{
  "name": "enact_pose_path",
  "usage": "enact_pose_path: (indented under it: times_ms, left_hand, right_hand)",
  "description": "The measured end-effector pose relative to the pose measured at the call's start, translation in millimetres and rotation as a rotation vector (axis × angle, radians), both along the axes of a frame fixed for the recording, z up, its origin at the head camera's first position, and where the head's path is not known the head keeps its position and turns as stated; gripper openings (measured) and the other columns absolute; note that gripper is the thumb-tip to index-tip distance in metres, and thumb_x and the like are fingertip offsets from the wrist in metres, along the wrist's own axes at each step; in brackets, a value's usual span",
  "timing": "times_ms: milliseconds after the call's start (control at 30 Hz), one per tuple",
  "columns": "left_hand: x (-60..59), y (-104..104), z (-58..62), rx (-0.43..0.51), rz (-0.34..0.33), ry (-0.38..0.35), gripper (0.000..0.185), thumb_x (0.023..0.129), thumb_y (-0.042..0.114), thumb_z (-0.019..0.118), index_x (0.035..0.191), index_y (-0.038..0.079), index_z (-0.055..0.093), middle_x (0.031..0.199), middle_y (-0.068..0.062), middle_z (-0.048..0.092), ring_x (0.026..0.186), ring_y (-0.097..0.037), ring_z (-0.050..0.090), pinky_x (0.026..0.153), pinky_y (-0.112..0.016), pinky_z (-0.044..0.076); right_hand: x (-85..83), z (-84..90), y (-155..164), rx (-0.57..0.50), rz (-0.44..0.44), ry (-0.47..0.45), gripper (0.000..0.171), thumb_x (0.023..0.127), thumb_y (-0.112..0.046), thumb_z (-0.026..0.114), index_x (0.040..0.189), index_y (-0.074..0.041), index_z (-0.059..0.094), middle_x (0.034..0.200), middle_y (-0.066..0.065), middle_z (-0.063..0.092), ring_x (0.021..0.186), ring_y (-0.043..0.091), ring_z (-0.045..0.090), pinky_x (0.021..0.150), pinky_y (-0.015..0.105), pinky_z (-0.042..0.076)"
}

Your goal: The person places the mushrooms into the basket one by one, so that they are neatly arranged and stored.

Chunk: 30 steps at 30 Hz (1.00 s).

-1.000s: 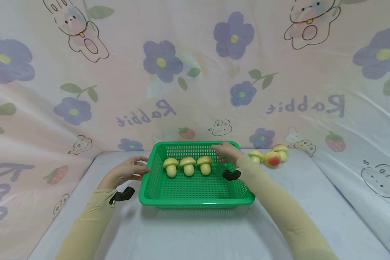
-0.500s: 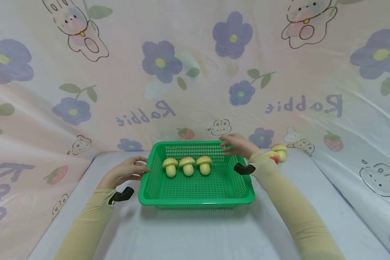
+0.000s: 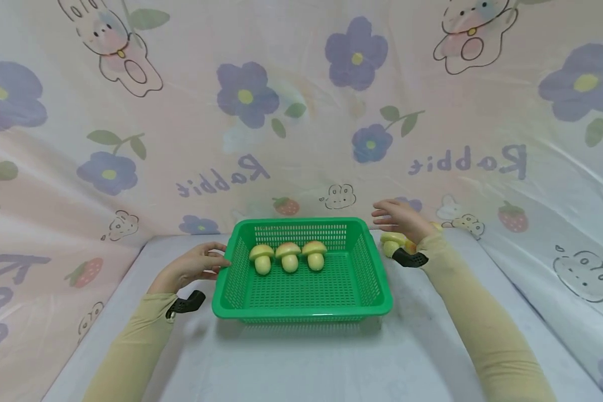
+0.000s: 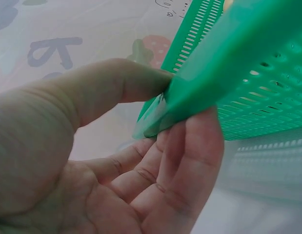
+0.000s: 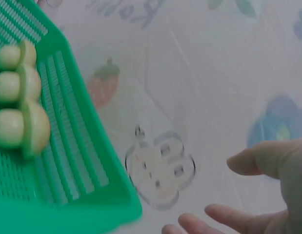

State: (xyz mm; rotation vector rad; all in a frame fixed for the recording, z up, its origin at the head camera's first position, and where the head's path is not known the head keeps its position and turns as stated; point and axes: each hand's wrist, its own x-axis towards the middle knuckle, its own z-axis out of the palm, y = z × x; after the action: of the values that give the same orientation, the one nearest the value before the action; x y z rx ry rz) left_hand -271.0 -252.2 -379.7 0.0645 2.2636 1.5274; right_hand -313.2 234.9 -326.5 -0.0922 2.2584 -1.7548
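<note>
A green plastic basket (image 3: 301, 314) stands on the table, holding three mushrooms (image 3: 288, 256) in a row, pale-stemmed with yellow-red caps. My left hand (image 3: 193, 265) grips its left rim; in the left wrist view the thumb lies on top of the rim (image 4: 204, 80) and the fingers are bent underneath. Beyond the basket's right back corner, my right hand (image 3: 402, 218) hovers with nothing in it, thumb and fingers apart. Below that hand another mushroom (image 3: 393, 243) lies on the table, with more yellow-red pieces largely hidden behind the wrist.
A white cloth covers the table (image 3: 301, 363). Close behind the basket rises a curtain (image 3: 306, 111) printed with flowers, rabbits and strawberries. The basket's right wall (image 3: 373, 268) lies between its contents and the loose pieces.
My right hand has moved from over the basket out to the right, past its back corner, passing in front of the loose pieces. The left hand stays at the rim.
</note>
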Motion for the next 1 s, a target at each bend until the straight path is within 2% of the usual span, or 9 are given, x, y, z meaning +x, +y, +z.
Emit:
enact_pose_path:
  times_ms: [167, 367, 533, 733, 833, 1000]
  left_hand:
    - [-0.1, -1, -0.9, 0.002, -0.003, 0.003, 0.055, 0.091, 0.014, 0.067, 0.135, -0.001, 0.038, 0.106, -0.015, 0.060, 0.083, -0.022, 0.062, 0.076, -0.037, 0.055]
    - [-0.6, -3, -2.4, 0.013, -0.010, 0.005, 0.055, 0.091, 0.014, 0.067, 0.134, -0.001, 0.038, 0.103, -0.014, 0.061, 0.081, -0.022, 0.062, 0.076, -0.037, 0.055]
    - [0.0, -3, -1.9, 0.022, -0.014, 0.007, 0.055, 0.091, 0.014, 0.066, 0.135, -0.002, 0.037, 0.102, -0.014, 0.061, 0.080, -0.022, 0.062, 0.076, -0.037, 0.055]
    - [0.1, -3, -1.3, 0.020, -0.015, 0.001, 0.056, 0.091, 0.015, 0.066, 0.135, -0.002, 0.037, 0.102, -0.014, 0.061, 0.080, -0.021, 0.061, 0.077, -0.037, 0.054]
    - [0.0, -3, -1.7, 0.021, -0.019, 0.005, 0.055, 0.091, 0.015, 0.065, 0.135, -0.001, 0.037, 0.101, -0.014, 0.061, 0.080, -0.021, 0.061, 0.076, -0.037, 0.054]
    - [0.1, -3, -1.6, 0.029, -0.010, 0.003, 0.054, 0.091, 0.014, 0.066, 0.135, -0.001, 0.037, 0.099, -0.013, 0.062, 0.078, -0.020, 0.061, 0.075, -0.036, 0.054]
  right_hand:
    - [0.6, -11.7, 29, 0.010, -0.050, 0.015, 0.063, 0.103, -0.035, 0.042, 0.147, 0.005, 0.023, 0.143, 0.030, 0.033, 0.130, 0.042, 0.036, 0.107, 0.048, 0.032]
    - [0.0, -27.7, 59, -0.009, -0.092, 0.006, 0.070, 0.102, -0.039, 0.042, 0.148, 0.007, 0.016, 0.144, 0.031, 0.029, 0.133, 0.044, 0.031, 0.109, 0.049, 0.027]
    - [2.5, -39.2, 83, 0.017, -0.122, 0.021, 0.076, 0.101, -0.046, 0.041, 0.149, 0.007, 0.016, 0.144, 0.029, 0.028, 0.133, 0.042, 0.031, 0.110, 0.047, 0.027]
    - [3.5, -50.4, 107, 0.010, -0.181, -0.003, 0.081, 0.100, -0.048, 0.043, 0.150, 0.007, 0.011, 0.149, 0.029, 0.022, 0.134, 0.039, 0.028, 0.110, 0.044, 0.027]
    - [5.1, -54.4, 116, 0.007, -0.206, -0.011, 0.080, 0.100, -0.048, 0.042, 0.149, 0.008, 0.013, 0.149, 0.030, 0.021, 0.131, 0.036, 0.034, 0.109, 0.041, 0.031]
    - [6.0, -62.6, 130, -0.022, -0.243, -0.025, 0.069, 0.100, -0.045, 0.043, 0.144, 0.005, 0.025, 0.147, 0.029, 0.022, 0.120, 0.028, 0.045, 0.105, 0.038, 0.036]
